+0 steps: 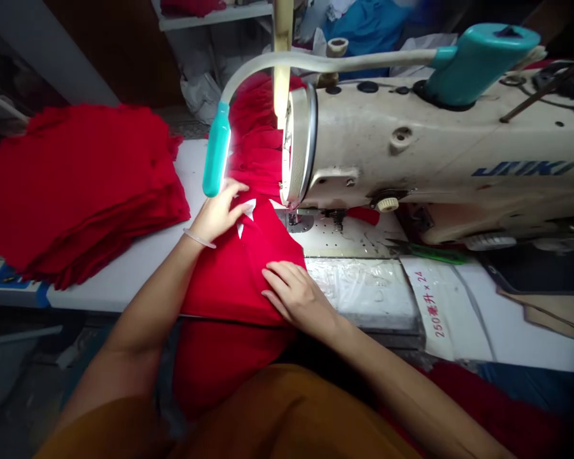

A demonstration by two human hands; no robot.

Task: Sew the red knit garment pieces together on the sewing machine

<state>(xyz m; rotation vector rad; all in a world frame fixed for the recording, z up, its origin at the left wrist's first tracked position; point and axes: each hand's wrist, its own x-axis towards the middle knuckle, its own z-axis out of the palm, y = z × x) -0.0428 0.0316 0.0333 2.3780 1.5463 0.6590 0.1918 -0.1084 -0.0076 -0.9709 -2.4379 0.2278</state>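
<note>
A piece of red fabric [239, 274] lies on the white table and hangs over its front edge toward my lap. My left hand [219, 213] rests on the fabric's far part, fingers spread flat beside small white patches of the cloth, just left of the needle [293, 213]. My right hand [294, 293] lies flat on the fabric's near right edge, fingers stretched out. The cream sewing machine [411, 146] stands directly right of the needle area. More red fabric [258, 134] is bunched behind the needle.
A stack of red cloth pieces [76, 185] sits on the table's left. A teal gooseneck lamp [217, 150] shines over my left hand. Green-handled scissors [430, 253] lie on the machine bed. A white printed bag [435, 306] covers the table right of my hand.
</note>
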